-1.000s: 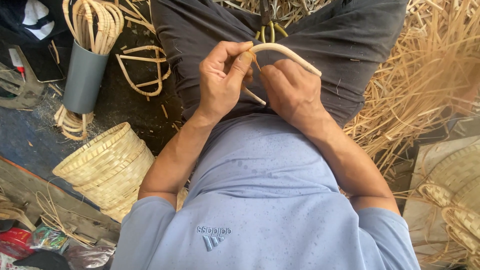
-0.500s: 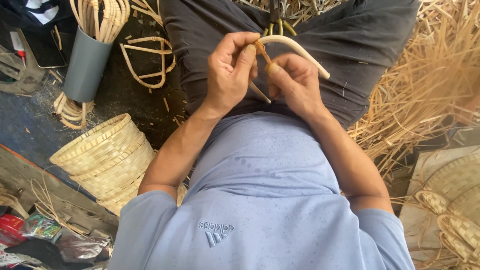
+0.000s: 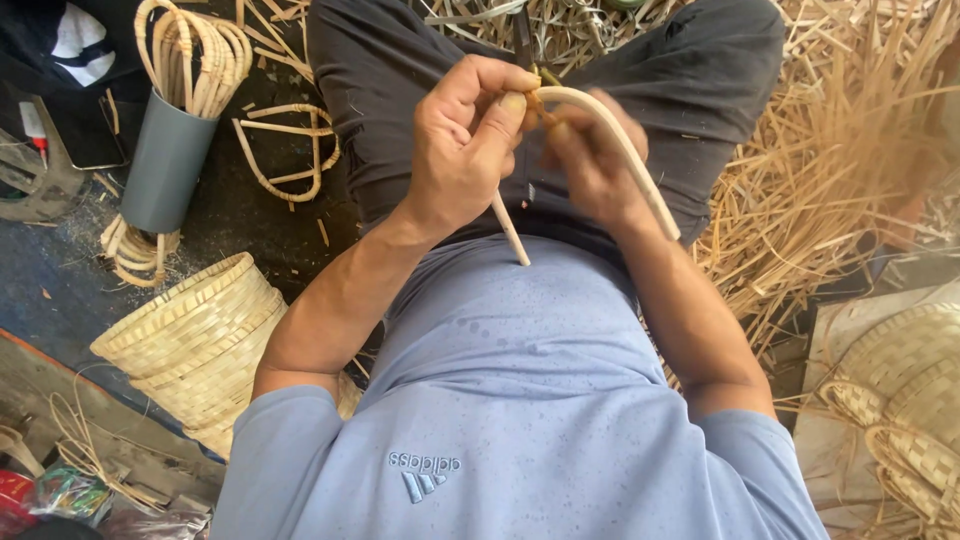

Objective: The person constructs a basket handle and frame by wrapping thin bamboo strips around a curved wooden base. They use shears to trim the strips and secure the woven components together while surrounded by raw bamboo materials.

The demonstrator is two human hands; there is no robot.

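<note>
- Left hand [image 3: 462,160] pinches the bent cane rod [image 3: 620,150] at its curve, over the lap.
- Right hand [image 3: 592,170] closes around the rod beside it.
- Judgement: keep thumbs close; bend gradually to avoid cracking.

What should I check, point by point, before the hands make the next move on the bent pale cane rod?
1. Left hand grips the bent pale cane rod near its bend: ok.
2. Right hand holds the rod from the other side: ok.
3. Rod unbroken along its visible curve: ok.
4. Both rod ends free of the dark trousers: ok.
5. What the fingertips pinch at the bend: cannot tell, blurred.
6. Woven straw basket apart from both arms: ok.
</note>
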